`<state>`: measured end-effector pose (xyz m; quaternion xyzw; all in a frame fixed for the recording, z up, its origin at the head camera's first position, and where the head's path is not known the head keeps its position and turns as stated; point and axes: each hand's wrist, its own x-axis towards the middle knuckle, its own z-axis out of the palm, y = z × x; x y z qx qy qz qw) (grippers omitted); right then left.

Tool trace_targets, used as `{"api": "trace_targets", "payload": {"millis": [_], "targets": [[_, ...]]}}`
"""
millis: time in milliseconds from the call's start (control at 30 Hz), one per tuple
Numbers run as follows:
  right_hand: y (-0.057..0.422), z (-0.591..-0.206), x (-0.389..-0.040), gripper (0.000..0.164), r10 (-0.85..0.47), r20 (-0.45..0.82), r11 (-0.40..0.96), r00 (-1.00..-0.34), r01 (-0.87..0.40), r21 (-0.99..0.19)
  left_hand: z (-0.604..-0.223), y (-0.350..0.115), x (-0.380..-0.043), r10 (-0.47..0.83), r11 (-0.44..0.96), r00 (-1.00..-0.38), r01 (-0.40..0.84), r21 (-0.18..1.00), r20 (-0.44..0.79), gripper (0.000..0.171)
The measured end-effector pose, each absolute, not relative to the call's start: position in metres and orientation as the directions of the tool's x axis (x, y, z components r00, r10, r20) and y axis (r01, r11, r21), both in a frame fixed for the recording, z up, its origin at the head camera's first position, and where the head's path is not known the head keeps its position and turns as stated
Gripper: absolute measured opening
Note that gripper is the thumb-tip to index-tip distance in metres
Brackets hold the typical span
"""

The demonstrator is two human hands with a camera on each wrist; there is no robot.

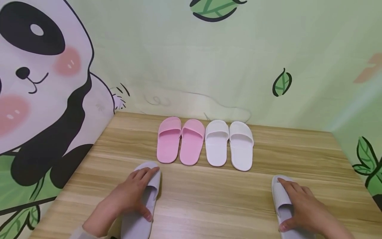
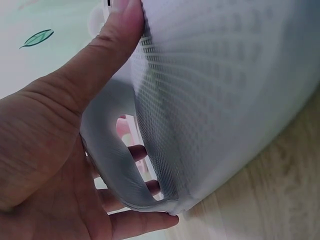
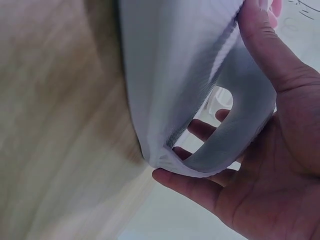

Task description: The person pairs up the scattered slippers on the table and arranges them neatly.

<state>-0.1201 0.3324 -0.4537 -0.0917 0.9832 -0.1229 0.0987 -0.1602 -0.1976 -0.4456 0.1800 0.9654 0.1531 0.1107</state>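
Observation:
At the lower left of the head view my left hand [image 1: 128, 193] grips a light grey slipper [image 1: 137, 224] from above. Its fingers lie over the ribbed strap and the thumb is on the near side edge. In the left wrist view the thumb presses the textured insole [image 2: 200, 75], with fingers beyond the strap [image 2: 112, 150]. Far to the right, my right hand [image 1: 308, 207] holds another light grey slipper [image 1: 280, 196] the same way. Its thumb is on the edge, the fingers reach round the strap [image 3: 240, 115]. Both slippers point away from me, heels cut off in the head view.
Beyond the hands, a pink pair of slippers [image 1: 191, 151] and a white pair [image 1: 216, 152] stand side by side in a row, toes toward the back wall [image 1: 179, 66]. They rest on a wood-grain surface [image 1: 209, 202]. Panda-printed walls [image 1: 98, 99] enclose the left and right sides.

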Motion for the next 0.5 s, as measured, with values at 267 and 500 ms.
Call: {"api": "trace_targets", "payload": {"millis": [267,500], "targets": [[0.324,-0.454,-0.12,0.151,-0.208,-0.187,0.951,-0.96,-0.153,-0.269,-0.446,-0.193,-0.157,0.394,0.882,-0.908,0.331,0.334,-0.141,0.153],[0.314,-0.453,-0.121,0.15,-0.187,-0.208,0.955,-0.96,-0.128,-0.268,-0.445,-0.185,-0.154,0.398,0.88,-0.903,0.325,0.346,-0.162,0.151]]}}
